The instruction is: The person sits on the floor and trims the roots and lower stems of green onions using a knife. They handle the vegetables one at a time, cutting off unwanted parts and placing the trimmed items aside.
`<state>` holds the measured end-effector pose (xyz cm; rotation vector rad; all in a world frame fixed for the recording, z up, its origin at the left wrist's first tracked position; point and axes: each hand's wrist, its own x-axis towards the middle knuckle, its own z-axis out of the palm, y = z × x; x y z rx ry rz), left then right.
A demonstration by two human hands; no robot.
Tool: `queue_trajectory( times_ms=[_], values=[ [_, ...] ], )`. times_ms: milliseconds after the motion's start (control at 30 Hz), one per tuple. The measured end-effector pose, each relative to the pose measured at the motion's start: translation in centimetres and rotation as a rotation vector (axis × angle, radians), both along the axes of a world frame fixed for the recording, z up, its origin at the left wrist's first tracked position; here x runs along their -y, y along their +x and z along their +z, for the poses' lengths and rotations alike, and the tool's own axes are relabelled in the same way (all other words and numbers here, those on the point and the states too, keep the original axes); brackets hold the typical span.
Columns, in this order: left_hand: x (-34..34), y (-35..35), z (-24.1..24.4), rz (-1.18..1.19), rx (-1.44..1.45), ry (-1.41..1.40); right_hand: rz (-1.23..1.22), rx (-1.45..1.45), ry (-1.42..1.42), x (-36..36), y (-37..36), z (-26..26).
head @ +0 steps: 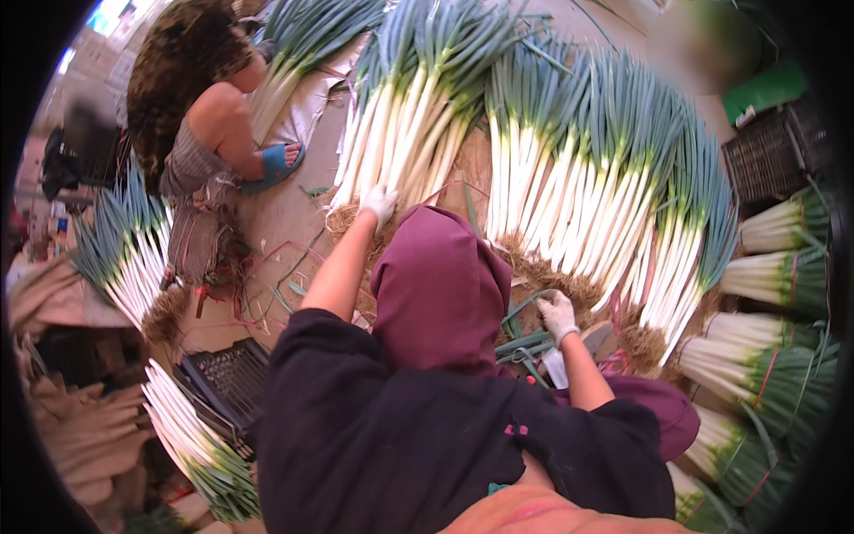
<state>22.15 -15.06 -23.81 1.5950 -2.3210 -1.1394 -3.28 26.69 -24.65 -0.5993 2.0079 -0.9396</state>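
Observation:
Long green onions (pixel 427 127), with white shafts, blue-green tops and shaggy roots, lie in a pile ahead of me. My left hand (pixel 379 204), in a whitish glove, is at the root end of their white shafts. Its fingers touch the shafts, but whether they grip one is hidden. My right hand (pixel 556 312), gloved too, is low beside my knee with its fingers curled on the end of a loose green leaf (pixel 522 306). More torn leaves (pixel 524 344) lie under it. A row of green onions (pixel 567 193) stretches to the right, roots towards me.
Tied bundles of green onions (pixel 740 367) are stacked at the right, near a black plastic crate (pixel 767 160). Another black crate (pixel 223 380) stands at my left. A co-worker's sandalled foot (pixel 283 163) is at the upper left. Pink twine (pixel 267 257) lies on the floor.

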Motion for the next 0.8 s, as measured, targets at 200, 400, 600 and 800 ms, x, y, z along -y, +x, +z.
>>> queue_trajectory(
  times_ms=[200,400,600,800],
  values=[
    [-3.4,0.5,-3.6,0.146,0.072,0.036,-0.124,0.054,0.133,-2.1,-2.5,-3.8],
    [-2.1,2.9,-2.4,0.104,0.076,0.008,-0.219,-0.223,0.115,-2.2,-6.4,-5.2],
    [1.5,3.7,5.9,0.051,-0.121,0.087,-0.324,-0.315,0.241,-0.8,-10.7,-5.0],
    [-5.1,-7.2,26.4,0.109,-0.808,0.343,-0.274,-0.601,0.432,3.4,-10.8,-1.6]
  ],
)
